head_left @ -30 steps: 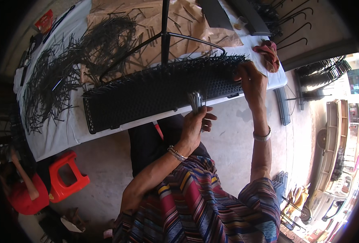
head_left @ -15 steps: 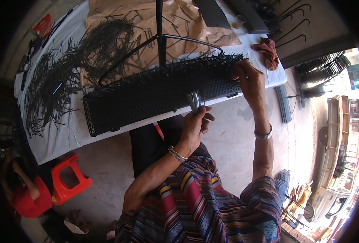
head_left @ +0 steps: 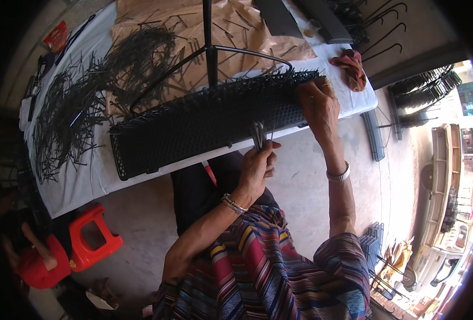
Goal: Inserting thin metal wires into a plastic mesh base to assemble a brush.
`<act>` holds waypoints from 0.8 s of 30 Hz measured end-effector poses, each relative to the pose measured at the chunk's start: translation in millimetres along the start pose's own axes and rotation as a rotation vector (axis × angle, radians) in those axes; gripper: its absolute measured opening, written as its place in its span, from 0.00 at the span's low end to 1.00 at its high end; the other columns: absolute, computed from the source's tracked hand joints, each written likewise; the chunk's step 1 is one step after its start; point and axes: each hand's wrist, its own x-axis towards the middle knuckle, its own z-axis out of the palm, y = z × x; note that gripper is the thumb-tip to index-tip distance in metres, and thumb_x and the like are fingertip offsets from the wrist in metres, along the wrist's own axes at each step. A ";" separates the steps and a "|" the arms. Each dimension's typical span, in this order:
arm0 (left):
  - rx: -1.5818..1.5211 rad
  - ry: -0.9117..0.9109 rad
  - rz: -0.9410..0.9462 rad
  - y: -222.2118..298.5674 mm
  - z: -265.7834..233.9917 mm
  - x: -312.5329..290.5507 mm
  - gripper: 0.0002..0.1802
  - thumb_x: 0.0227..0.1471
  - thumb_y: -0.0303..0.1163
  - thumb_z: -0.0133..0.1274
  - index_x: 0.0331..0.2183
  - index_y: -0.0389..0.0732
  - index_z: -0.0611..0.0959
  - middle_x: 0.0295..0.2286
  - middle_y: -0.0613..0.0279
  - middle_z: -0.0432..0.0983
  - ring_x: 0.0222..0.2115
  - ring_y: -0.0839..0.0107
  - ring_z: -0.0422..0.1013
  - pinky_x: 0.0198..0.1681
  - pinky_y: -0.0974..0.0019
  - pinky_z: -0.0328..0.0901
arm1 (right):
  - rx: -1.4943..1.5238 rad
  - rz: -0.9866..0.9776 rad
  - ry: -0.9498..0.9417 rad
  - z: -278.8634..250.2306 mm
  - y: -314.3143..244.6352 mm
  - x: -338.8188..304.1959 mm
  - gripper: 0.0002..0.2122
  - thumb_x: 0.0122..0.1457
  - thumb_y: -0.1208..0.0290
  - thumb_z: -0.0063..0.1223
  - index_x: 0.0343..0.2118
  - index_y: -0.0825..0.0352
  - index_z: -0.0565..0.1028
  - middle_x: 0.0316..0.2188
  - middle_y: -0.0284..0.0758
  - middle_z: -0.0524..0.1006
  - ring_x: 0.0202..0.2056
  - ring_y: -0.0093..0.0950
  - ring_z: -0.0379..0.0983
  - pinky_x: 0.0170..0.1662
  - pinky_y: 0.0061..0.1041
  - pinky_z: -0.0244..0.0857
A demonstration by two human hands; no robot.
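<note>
A long black perforated panel point(head_left: 188, 130) lies along the near edge of the table, with thin dark strips sticking up along its far side. Below its front edge, my left hand point(head_left: 258, 168) is closed around a bundle of thin dark strips point(head_left: 258, 134) that catch the light. My right hand point(head_left: 321, 106) is at the panel's right end, fingers bent and pinched together against its surface. Whatever those fingertips hold is hidden. A black metal frame point(head_left: 211, 66) with a post and curved legs stands over the panel.
Loose dark strips point(head_left: 76, 114) are heaped on the white-covered table and on brown paper point(head_left: 194, 32). A reddish cloth point(head_left: 349, 69) lies at the right corner. On the floor to the left stands a red stool point(head_left: 91, 237), near a person in red point(head_left: 41, 261).
My right hand has shifted slightly left along the panel, and its wrist has turned a little. My left hand stays nearly in place with its bundle.
</note>
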 end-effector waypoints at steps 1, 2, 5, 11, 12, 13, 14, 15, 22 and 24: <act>0.003 -0.012 0.006 -0.1 0.8 -0.9 0.16 0.59 0.41 0.48 0.36 0.37 0.77 0.17 0.75 0.58 0.16 0.86 0.49 0.17 0.79 0.45 | -0.046 0.070 0.004 0.2 0.3 0.3 0.03 0.53 0.75 0.52 0.30 0.62 0.76 0.30 0.37 0.72 0.33 0.39 0.71 0.35 0.34 0.64; 0.005 -0.024 0.011 -0.3 1.5 -1.6 0.16 0.59 0.41 0.48 0.36 0.37 0.77 0.17 0.75 0.58 0.16 0.87 0.49 0.17 0.80 0.45 | -0.093 0.140 0.008 0.6 0.8 0.6 0.03 0.54 0.74 0.53 0.31 0.62 0.77 0.30 0.35 0.73 0.32 0.37 0.72 0.35 0.34 0.64; 0.010 -0.010 0.042 0.4 3.3 -1.9 0.18 0.58 0.44 0.50 0.35 0.37 0.79 0.16 0.76 0.58 0.14 0.87 0.48 0.16 0.79 0.44 | -0.173 0.207 -0.025 8.6 5.6 0.2 0.04 0.53 0.72 0.54 0.31 0.61 0.78 0.29 0.35 0.72 0.33 0.36 0.71 0.35 0.34 0.63; 0.011 -0.043 0.053 6.7 3.7 -5.1 0.20 0.57 0.46 0.51 0.36 0.36 0.79 0.16 0.76 0.58 0.14 0.86 0.49 0.16 0.79 0.44 | -0.274 0.080 0.085 16.3 2.3 -13.9 0.06 0.54 0.70 0.54 0.34 0.56 0.79 0.31 0.35 0.72 0.35 0.34 0.69 0.39 0.33 0.60; 0.010 -0.045 0.054 7.0 3.2 -5.5 0.20 0.57 0.46 0.51 0.36 0.36 0.79 0.16 0.76 0.58 0.14 0.86 0.49 0.16 0.79 0.44 | -0.275 0.078 0.085 17.4 2.4 -15.7 0.06 0.54 0.70 0.54 0.34 0.56 0.79 0.31 0.35 0.72 0.35 0.34 0.69 0.39 0.33 0.60; 0.005 -0.054 0.060 7.3 3.1 -5.4 0.21 0.57 0.46 0.51 0.36 0.36 0.79 0.16 0.76 0.60 0.13 0.86 0.49 0.15 0.79 0.44 | -0.284 0.071 0.127 18.2 3.3 -17.1 0.07 0.54 0.69 0.55 0.36 0.56 0.79 0.30 0.33 0.72 0.35 0.33 0.69 0.39 0.32 0.59; 0.001 -0.064 0.067 7.7 3.1 -5.2 0.21 0.57 0.46 0.51 0.37 0.36 0.79 0.16 0.75 0.61 0.13 0.86 0.50 0.15 0.79 0.44 | -0.292 0.064 0.169 18.3 3.5 -17.5 0.09 0.54 0.68 0.56 0.38 0.57 0.80 0.29 0.32 0.72 0.35 0.31 0.69 0.38 0.31 0.59; 0.000 -0.065 0.069 8.3 3.1 -5.0 0.21 0.57 0.46 0.51 0.37 0.36 0.79 0.16 0.75 0.61 0.13 0.86 0.50 0.15 0.79 0.44 | -0.293 0.062 0.171 17.9 3.1 -16.9 0.09 0.54 0.68 0.56 0.38 0.57 0.80 0.29 0.32 0.72 0.35 0.31 0.69 0.38 0.31 0.59; 0.063 -0.070 0.032 10.8 6.7 -9.0 0.21 0.58 0.46 0.49 0.39 0.35 0.77 0.17 0.74 0.62 0.13 0.87 0.50 0.16 0.80 0.45 | -0.438 0.098 0.066 16.2 -0.9 -12.0 0.09 0.56 0.67 0.53 0.40 0.54 0.80 0.33 0.34 0.73 0.37 0.33 0.67 0.39 0.32 0.57; 0.073 -0.071 0.027 10.3 7.0 -9.7 0.21 0.58 0.46 0.49 0.39 0.35 0.77 0.17 0.73 0.62 0.13 0.87 0.50 0.16 0.80 0.45 | -0.468 0.098 0.009 13.6 -2.8 -10.6 0.10 0.56 0.67 0.52 0.41 0.53 0.79 0.35 0.35 0.72 0.39 0.34 0.66 0.40 0.33 0.57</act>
